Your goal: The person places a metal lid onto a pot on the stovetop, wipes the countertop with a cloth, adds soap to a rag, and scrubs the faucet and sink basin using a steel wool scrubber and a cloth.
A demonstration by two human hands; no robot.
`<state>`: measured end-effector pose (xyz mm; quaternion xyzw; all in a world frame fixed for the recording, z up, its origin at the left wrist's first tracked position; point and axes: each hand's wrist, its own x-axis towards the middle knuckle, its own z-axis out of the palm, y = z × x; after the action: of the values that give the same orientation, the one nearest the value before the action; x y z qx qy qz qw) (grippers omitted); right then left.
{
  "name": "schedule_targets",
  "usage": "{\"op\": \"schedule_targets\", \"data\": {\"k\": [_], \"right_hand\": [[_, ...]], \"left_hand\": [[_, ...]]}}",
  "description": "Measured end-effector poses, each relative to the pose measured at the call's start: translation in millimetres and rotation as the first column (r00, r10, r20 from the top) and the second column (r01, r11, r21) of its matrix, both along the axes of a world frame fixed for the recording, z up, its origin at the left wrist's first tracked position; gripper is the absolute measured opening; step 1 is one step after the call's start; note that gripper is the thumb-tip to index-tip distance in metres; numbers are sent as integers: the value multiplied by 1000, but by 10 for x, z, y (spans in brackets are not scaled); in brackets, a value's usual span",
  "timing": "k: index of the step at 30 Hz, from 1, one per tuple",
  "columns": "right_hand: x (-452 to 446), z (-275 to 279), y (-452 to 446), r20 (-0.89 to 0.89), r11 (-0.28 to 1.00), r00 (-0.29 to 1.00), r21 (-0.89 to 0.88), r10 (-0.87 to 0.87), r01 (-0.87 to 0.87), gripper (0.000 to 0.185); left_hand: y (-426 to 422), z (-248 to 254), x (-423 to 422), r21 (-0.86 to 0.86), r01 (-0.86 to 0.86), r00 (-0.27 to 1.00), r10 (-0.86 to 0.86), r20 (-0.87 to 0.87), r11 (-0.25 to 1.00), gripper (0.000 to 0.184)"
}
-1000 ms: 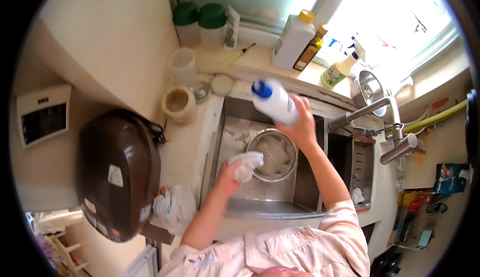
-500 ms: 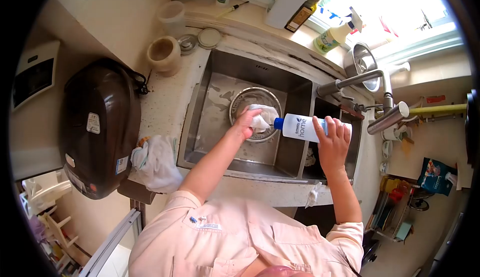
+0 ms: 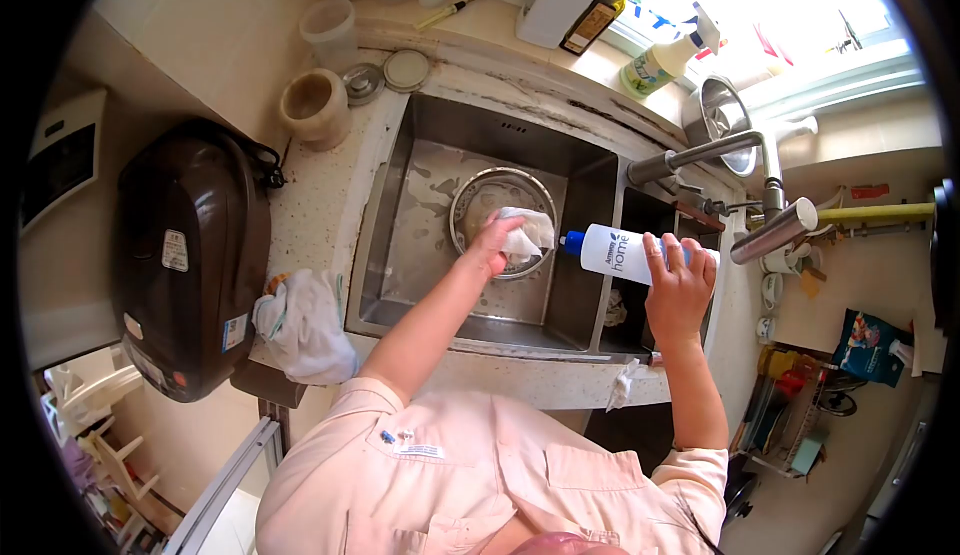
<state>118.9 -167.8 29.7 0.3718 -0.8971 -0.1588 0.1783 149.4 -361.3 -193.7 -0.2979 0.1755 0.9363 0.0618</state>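
White cloth point(image 3: 530, 237), pinched by the left hand point(image 3: 489, 246), clears every sink edge point(image 3: 525, 350); the right hand point(image 3: 676, 277) grips a bottle point(image 3: 614, 253) just apart.

Standing before a two-basin sink point(image 3: 480, 348), facing the windowsill point(image 3: 492, 33) beyond. Holding a cloth point(image 3: 530, 237) with the left hand point(image 3: 490, 245), over the right side of the bowl point(image 3: 510, 176) in the left basin point(image 3: 410, 255). Holding a bottle point(image 3: 620, 253) with the right hand point(image 3: 680, 280), above the divider and right basin point(image 3: 638, 217) — cap toward the cloth, near but not touching. Having a kitchen appliance point(image 3: 190, 255) far left, with a cloth bundle point(image 3: 305, 325) between appliance and sink; a jar point(image 3: 315, 110) and lid point(image 3: 407, 71) near the sink's back left corner. Seeing a jug point(image 3: 562, 3), oil bottle point(image 3: 600, 17) and spray bottle point(image 3: 655, 65) from left to right along the windowsill — with the faucet point(image 3: 700, 154) behind the right basin.
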Motion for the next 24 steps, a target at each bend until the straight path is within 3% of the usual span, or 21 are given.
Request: {"op": "schedule_targets", "data": {"k": [16, 19, 21, 24], "right_hand": [[-147, -140, -212, 6, 1000, 1000, 0, 16, -16, 43], [-334, -237, -261, 115, 993, 993, -112, -13, 26, 50], [-541, -401, -395, 322, 944, 946, -323, 42, 68, 59], [-864, -758, -965, 514, 666, 809, -714, 286, 218, 61]], "left_hand": [[-195, -157, -2, -107, -151, 988, 154, 12, 983, 26], [-290, -203, -1, -136, -185, 981, 192, 40, 973, 27], [-364, -272, 47, -153, -211, 972, 224, 70, 965, 28], [-464, -158, 183, -139, -242, 962, 257, 96, 960, 31]]}}
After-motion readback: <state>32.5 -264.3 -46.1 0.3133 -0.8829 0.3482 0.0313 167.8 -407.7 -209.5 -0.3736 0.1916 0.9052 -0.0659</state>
